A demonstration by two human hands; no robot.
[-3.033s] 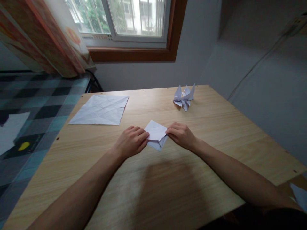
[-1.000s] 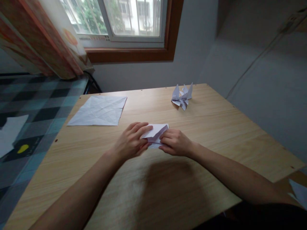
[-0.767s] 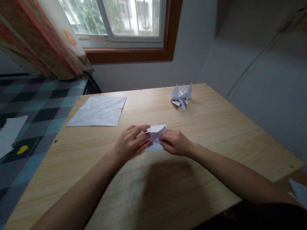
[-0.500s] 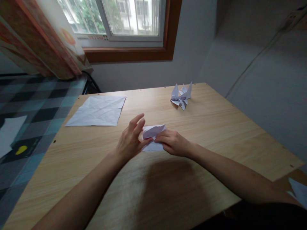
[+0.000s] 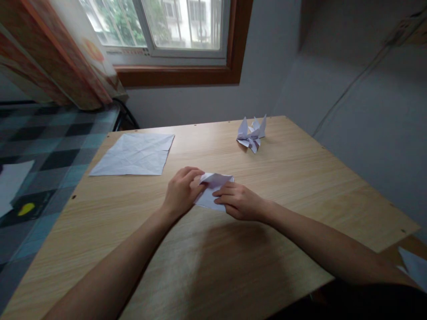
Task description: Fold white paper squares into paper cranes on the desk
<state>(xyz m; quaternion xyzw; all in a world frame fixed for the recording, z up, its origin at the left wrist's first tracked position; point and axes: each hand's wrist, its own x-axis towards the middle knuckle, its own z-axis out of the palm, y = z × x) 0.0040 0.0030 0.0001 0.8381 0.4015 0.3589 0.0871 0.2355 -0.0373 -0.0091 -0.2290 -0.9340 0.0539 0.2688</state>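
Note:
A small folded white paper (image 5: 213, 189) lies on the wooden table (image 5: 300, 186) near its middle. My left hand (image 5: 182, 193) pinches the paper's left side, fingers curled over its upper flap. My right hand (image 5: 238, 202) rests on the paper's right and lower part, fingers pressed together on it. The hands cover much of the paper.
A creased flat white sheet (image 5: 133, 154) lies at the table's back left. A finished folded paper figure (image 5: 251, 133) stands at the back right. A chequered bedcover (image 5: 43, 160) is left of the table. A window (image 5: 180, 26) and grey wall (image 5: 367, 89) lie beyond.
My left hand, lifted with fingers spread half a second ago, has come down and closed on the paper's left flap. My right hand has shifted slightly lower on the paper.

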